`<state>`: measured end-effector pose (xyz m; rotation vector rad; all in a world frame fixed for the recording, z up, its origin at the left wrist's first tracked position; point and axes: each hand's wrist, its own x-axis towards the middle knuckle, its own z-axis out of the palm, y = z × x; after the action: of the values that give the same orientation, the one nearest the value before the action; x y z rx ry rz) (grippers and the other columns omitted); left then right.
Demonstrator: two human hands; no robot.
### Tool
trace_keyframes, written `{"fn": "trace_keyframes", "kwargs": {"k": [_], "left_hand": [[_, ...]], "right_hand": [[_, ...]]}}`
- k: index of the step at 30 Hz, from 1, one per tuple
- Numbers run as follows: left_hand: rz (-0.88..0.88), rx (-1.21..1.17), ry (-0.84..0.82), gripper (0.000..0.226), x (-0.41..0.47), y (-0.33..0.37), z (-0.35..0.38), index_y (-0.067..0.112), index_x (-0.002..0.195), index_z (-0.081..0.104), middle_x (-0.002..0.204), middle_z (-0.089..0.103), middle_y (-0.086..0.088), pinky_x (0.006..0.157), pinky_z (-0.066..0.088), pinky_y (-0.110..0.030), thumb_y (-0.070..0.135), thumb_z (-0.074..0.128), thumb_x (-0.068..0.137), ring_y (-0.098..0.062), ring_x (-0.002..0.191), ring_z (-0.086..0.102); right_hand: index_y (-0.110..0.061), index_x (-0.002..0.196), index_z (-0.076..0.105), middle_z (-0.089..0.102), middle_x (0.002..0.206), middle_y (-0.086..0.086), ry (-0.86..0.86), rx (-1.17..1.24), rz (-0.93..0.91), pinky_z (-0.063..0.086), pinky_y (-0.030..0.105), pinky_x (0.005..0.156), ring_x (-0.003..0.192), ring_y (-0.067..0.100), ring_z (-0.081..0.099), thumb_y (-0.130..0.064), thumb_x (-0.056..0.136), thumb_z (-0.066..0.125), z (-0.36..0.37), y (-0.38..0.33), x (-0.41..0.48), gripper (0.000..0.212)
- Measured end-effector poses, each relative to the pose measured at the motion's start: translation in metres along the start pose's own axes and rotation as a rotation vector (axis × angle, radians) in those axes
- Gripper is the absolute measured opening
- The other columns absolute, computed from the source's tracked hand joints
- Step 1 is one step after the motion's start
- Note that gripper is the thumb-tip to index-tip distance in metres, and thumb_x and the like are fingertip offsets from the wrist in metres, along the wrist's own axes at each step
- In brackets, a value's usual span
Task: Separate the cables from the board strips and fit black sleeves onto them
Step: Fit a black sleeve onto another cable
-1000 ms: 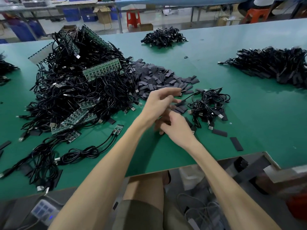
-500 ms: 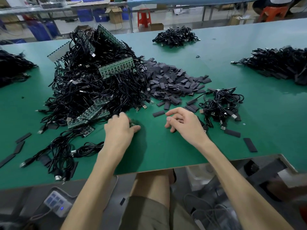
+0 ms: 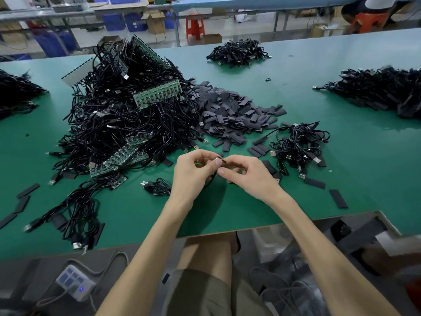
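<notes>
A big heap of black cables (image 3: pixel 118 124) tangled with green board strips (image 3: pixel 157 94) fills the table's left half. Flat black sleeves (image 3: pixel 230 115) lie piled just right of it. My left hand (image 3: pixel 193 172) and my right hand (image 3: pixel 248 174) meet above the green table (image 3: pixel 227 213), fingertips together. Between them they pinch the end of one black cable (image 3: pixel 157 187), whose coil trails on the table left of my left hand. A small dark piece shows between the thumbs; I cannot tell if it is a sleeve.
A small bundle of cables (image 3: pixel 298 144) lies right of my hands, with loose sleeves (image 3: pixel 338 198) around it. More cable piles sit at the far middle (image 3: pixel 239 52), far right (image 3: pixel 382 92) and far left (image 3: pixel 16 92). A white power strip (image 3: pixel 74 282) lies under the table edge.
My left hand has lifted a cable from beside the heap and come to the middle. My right hand has closed in to meet it, and both now pinch the cable end.
</notes>
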<state>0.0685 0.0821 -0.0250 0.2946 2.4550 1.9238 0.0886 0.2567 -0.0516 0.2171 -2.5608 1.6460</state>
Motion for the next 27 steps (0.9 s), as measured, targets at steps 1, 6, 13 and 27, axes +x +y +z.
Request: {"fn": "trace_keyframes", "kwargs": {"k": [1,6,13,27], "left_hand": [[-0.008,0.023,-0.008,0.001,0.001,0.002,0.003,0.012,0.09,0.077,0.075,0.067,-0.009,0.059,0.048,-0.028,0.012,0.077,0.09,-0.014,0.06,0.055],[0.038,0.259,-0.095,0.007,0.011,0.007,-0.004,0.014,0.094,0.079,0.074,0.071,0.006,0.065,0.046,-0.021,0.013,0.072,0.093,0.0,0.064,0.059],[0.089,0.462,-0.117,0.01,0.011,0.012,-0.004,0.016,0.092,0.077,0.083,0.073,0.003,0.071,0.05,-0.014,0.01,0.077,0.084,-0.011,0.077,0.068],[0.149,0.376,0.025,0.009,0.002,0.001,0.002,0.017,0.088,0.074,0.077,0.069,0.012,0.064,0.043,-0.006,0.009,0.076,0.086,0.008,0.067,0.06]], "right_hand": [[-0.021,0.101,0.076,0.077,0.088,0.0,0.01,0.023,0.003,0.054,0.033,0.075,0.07,0.012,0.069,-0.025,0.094,0.076,0.0,0.0,0.0,0.009],[-0.016,0.091,0.074,0.077,0.08,0.005,0.033,0.099,0.022,0.057,0.036,0.076,0.067,0.015,0.07,-0.013,0.094,0.074,-0.001,-0.002,-0.001,0.004],[-0.014,0.081,0.071,0.074,0.071,0.001,0.071,0.06,0.051,0.056,0.036,0.07,0.064,0.013,0.067,-0.015,0.091,0.075,0.0,0.001,0.0,0.011],[-0.01,0.077,0.066,0.072,0.065,0.004,0.109,0.043,0.033,0.055,0.022,0.06,0.057,0.01,0.066,-0.012,0.093,0.073,0.002,-0.002,0.001,0.018]]}}
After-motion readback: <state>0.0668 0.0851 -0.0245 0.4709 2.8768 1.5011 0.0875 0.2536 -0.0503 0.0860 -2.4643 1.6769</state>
